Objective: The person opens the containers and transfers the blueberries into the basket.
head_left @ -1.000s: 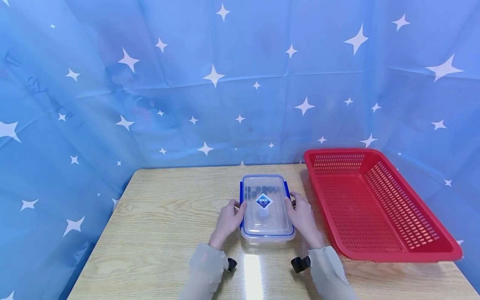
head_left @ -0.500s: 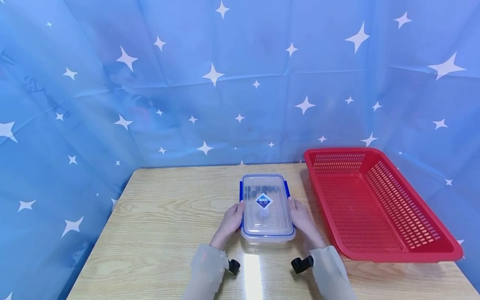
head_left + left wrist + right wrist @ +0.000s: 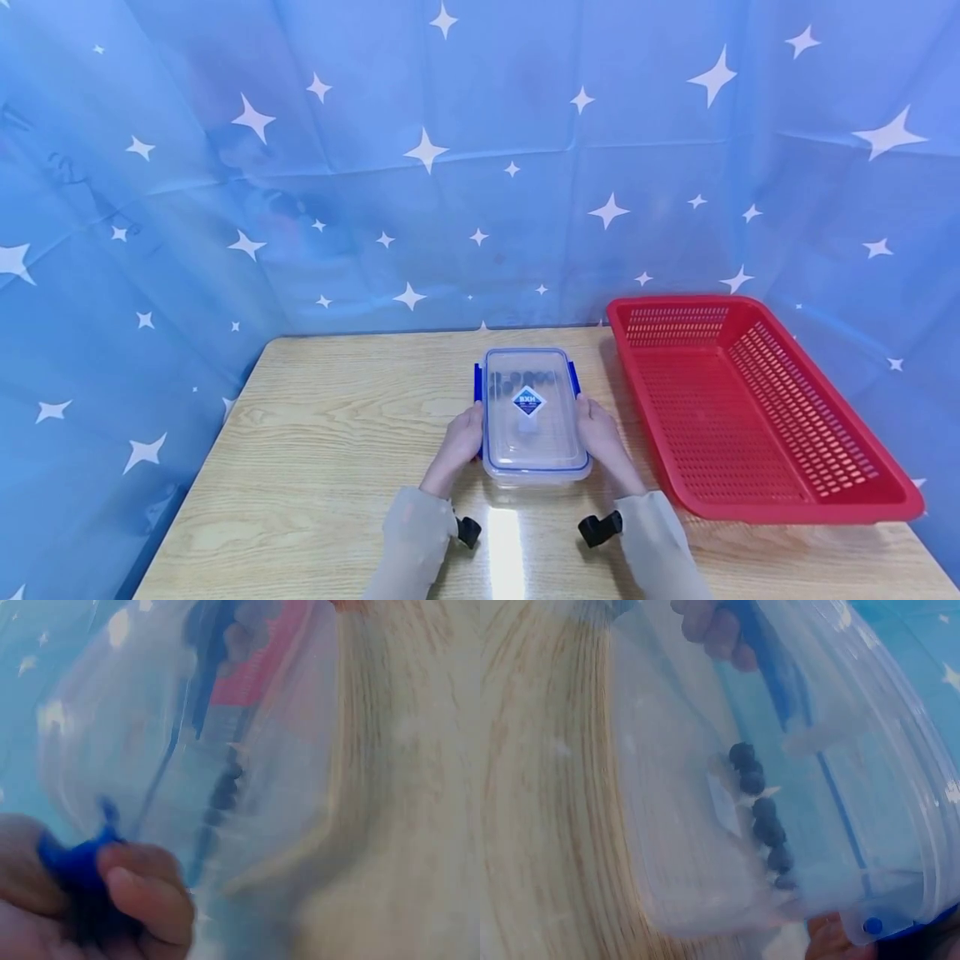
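Observation:
A clear plastic food container [image 3: 534,446] with a blue-edged lid stands on the table between my hands. Its lid bears a blue diamond label [image 3: 528,402]. Inside, several small dark round pieces [image 3: 766,825] sit towards the far end. My left hand [image 3: 459,440] grips the blue left latch [image 3: 477,383], which tilts outward from the lid; the left wrist view shows curled fingers [image 3: 150,896] around it. At the opposite side, my right hand [image 3: 603,442] holds the edge by the right latch [image 3: 574,379]. Most of its fingers are hidden below the rim.
A red perforated basket [image 3: 738,433] stands right of the container, close to my right hand. The wooden table [image 3: 337,433] extends to the left. A blue curtain with white stars [image 3: 480,167] hangs behind the table's far edge.
Both thumbs have drawn back from the lid's top to its side edges. The left latch has swung slightly outward. The container has stayed almost in place.

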`<state>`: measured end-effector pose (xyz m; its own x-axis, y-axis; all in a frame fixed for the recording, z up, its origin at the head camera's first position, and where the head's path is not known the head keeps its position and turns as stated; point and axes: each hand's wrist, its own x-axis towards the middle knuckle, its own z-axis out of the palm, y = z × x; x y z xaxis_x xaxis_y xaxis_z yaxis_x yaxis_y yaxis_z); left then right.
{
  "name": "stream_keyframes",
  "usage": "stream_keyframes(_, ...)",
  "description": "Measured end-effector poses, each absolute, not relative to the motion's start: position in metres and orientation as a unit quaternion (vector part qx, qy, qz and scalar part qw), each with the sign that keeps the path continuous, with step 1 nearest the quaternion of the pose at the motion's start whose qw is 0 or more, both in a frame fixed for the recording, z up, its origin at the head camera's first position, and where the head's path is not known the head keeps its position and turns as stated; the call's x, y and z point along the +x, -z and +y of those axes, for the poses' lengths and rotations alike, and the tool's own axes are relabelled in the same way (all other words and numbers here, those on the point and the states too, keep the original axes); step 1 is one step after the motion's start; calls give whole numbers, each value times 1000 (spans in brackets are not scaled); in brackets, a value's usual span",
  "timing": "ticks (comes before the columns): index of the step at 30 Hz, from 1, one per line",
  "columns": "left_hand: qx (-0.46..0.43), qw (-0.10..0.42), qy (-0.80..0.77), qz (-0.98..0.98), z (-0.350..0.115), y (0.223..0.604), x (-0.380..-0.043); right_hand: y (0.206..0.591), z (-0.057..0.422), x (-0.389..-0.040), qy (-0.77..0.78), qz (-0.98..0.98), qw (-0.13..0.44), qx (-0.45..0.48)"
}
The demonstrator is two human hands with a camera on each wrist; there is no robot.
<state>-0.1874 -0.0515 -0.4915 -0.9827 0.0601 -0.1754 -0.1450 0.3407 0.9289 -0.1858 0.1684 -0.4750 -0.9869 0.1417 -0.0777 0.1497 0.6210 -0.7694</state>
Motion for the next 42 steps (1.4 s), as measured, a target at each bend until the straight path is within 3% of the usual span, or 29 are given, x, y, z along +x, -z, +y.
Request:
stream_keyframes(6, 7, 70, -534, 843, -57, 492, -193, 476, 171, -187, 434, 898, -10, 75)
stream_keyframes(12, -26, 94, -529, 843, -56, 500, -196, 476, 170, -186, 431, 900, -13, 70)
stream_keyframes(27, -50, 76, -546, 833, -49, 507, -197, 471, 171, -188, 376, 925, -27, 38)
stream_keyframes(35, -55, 80, -555, 826, -50, 510, -198, 467, 169, -189, 345, 938, -7, 41)
stream_keyframes(40, -53, 86, -560, 822, -50, 510, -198, 492, 177, -203, 334, 941, -6, 51)
stream_keyframes(42, -49, 85, -563, 821, -51, 511, -197, 515, 186, -212, 348, 936, -39, 39)
